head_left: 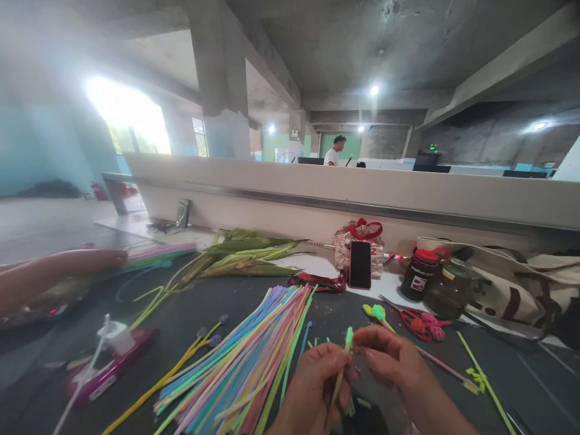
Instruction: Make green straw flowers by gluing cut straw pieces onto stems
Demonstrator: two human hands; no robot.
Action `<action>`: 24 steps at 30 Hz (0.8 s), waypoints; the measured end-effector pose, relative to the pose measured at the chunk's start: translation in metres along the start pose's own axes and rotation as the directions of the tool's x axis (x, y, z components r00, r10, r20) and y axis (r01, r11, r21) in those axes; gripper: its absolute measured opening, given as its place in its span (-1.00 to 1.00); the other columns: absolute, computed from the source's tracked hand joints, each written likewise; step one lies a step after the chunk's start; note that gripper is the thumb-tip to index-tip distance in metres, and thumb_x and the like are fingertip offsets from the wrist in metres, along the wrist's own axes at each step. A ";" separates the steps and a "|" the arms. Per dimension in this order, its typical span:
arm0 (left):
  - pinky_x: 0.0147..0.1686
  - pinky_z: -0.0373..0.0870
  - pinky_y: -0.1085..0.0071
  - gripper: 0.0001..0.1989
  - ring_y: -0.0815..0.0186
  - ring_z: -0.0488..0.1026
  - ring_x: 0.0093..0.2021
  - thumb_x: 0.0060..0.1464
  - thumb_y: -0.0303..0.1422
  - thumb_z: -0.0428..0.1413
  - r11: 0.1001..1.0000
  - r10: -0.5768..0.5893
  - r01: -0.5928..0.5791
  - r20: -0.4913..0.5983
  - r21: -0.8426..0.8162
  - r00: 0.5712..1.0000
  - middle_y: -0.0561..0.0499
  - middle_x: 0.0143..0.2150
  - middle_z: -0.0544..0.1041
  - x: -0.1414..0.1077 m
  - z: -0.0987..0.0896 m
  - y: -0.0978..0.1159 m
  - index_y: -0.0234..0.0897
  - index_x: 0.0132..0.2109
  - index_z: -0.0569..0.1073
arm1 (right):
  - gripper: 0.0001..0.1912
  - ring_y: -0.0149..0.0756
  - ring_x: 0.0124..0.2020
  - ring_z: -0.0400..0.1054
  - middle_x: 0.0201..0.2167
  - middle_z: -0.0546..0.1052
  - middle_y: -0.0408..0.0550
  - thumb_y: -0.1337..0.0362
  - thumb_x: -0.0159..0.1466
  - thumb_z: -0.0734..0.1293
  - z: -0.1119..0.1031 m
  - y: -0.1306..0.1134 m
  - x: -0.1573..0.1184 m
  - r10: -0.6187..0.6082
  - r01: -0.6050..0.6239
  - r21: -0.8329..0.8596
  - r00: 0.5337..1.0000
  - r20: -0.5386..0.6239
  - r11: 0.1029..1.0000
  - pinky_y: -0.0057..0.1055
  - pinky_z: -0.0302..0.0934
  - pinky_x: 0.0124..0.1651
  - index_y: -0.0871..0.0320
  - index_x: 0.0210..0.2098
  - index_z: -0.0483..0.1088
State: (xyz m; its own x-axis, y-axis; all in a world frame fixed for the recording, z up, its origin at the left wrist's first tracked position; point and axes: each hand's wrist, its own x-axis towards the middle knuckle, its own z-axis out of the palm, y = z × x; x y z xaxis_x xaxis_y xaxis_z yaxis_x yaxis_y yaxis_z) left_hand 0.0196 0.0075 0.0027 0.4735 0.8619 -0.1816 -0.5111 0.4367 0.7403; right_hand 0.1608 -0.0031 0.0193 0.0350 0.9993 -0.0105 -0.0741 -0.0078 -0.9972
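Note:
My left hand pinches a thin pale stem upright, its top wrapped in a light green tip. My right hand is just to the right of that tip, fingers bent and slightly apart. Whether its fingertips touch the tip I cannot tell. Left of my hands lies a thick bundle of long pastel straws. Short green cut pieces lie beneath my hands. A finished-looking stem with a yellow and green flower head is behind my right hand.
Red-handled scissors, a pink knotted flower and a red-lidded bottle stand or lie at right. A phone leans at the back. Corn husks and a purple glue gun are left. Another person's arm reaches in.

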 end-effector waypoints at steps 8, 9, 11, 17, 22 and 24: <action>-0.88 -0.04 0.67 -0.84 0.57 0.15 -0.82 -0.13 -0.33 0.06 0.992 -0.111 0.113 0.059 -0.048 0.992 0.08 -0.67 0.37 0.004 -0.008 0.000 -0.36 -0.52 0.37 | -0.74 -0.60 -0.73 -0.05 -0.71 0.25 -0.29 0.12 -0.11 0.35 0.002 -0.001 0.004 0.014 -0.004 -0.151 0.998 0.067 0.989 -0.57 -0.20 -0.66 0.21 -0.55 0.33; -0.88 -0.04 0.67 -0.82 0.58 0.13 -0.83 -0.12 -0.31 0.06 0.993 -0.112 0.114 0.070 -0.029 0.991 0.10 -0.70 0.34 0.004 -0.009 0.000 -0.36 -0.53 0.37 | -0.77 -0.60 -0.75 -0.09 -0.75 0.19 -0.33 0.14 -0.08 0.33 0.000 0.000 0.005 0.027 -0.013 -0.182 0.997 0.075 0.983 -0.56 -0.23 -0.67 0.20 -0.58 0.29; -0.87 -0.04 0.68 -0.80 0.59 0.12 -0.83 -0.11 -0.29 0.07 0.994 -0.107 0.108 0.089 -0.008 0.990 0.11 -0.71 0.33 0.004 -0.010 0.001 -0.37 -0.53 0.37 | -0.81 -0.59 -0.75 -0.12 -0.77 0.11 -0.36 0.19 -0.04 0.30 -0.004 0.002 0.007 0.051 -0.035 -0.229 0.997 0.066 0.973 -0.54 -0.27 -0.67 0.18 -0.61 0.24; -0.87 -0.10 0.64 -0.78 0.58 0.15 -0.81 -0.13 -0.27 0.09 0.995 -0.103 0.102 0.143 0.013 0.984 0.07 -0.62 0.39 0.001 -0.005 0.006 -0.38 -0.53 0.36 | -0.87 -0.54 -0.69 -0.12 -0.73 0.08 -0.35 0.31 0.03 0.24 -0.012 0.010 -0.002 0.057 -0.051 -0.263 0.998 0.015 0.963 -0.53 -0.26 -0.62 0.16 -0.61 0.20; -0.82 -0.15 0.65 -0.82 0.62 0.07 -0.81 -0.13 -0.30 0.08 0.995 -0.097 0.098 0.057 -0.018 0.994 0.13 -0.66 0.34 -0.006 0.003 0.011 -0.35 -0.50 0.34 | -0.93 -0.54 -0.70 -0.07 -0.72 0.16 -0.33 0.28 0.02 0.28 -0.014 0.009 -0.006 0.069 -0.065 -0.246 0.998 0.006 0.967 -0.53 -0.23 -0.63 0.16 -0.53 0.32; -0.80 -0.19 0.65 -0.82 0.64 0.05 -0.81 -0.11 -0.30 0.08 0.997 -0.078 0.078 0.039 0.001 0.996 0.14 -0.67 0.33 -0.007 0.005 0.011 -0.35 -0.48 0.33 | -0.87 -0.55 -0.70 -0.05 -0.68 0.22 -0.31 0.25 0.01 0.30 -0.013 0.007 -0.006 0.070 -0.066 -0.199 0.998 0.011 0.978 -0.54 -0.20 -0.63 0.16 -0.45 0.37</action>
State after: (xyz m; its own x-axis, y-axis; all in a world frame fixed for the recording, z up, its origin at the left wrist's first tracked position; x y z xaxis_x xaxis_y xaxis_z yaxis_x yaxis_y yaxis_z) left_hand 0.0141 0.0048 0.0149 0.5398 0.8143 -0.2134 -0.4719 0.5027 0.7243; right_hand 0.1729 -0.0094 0.0118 0.0189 0.9967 -0.0792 0.1232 -0.0809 -0.9891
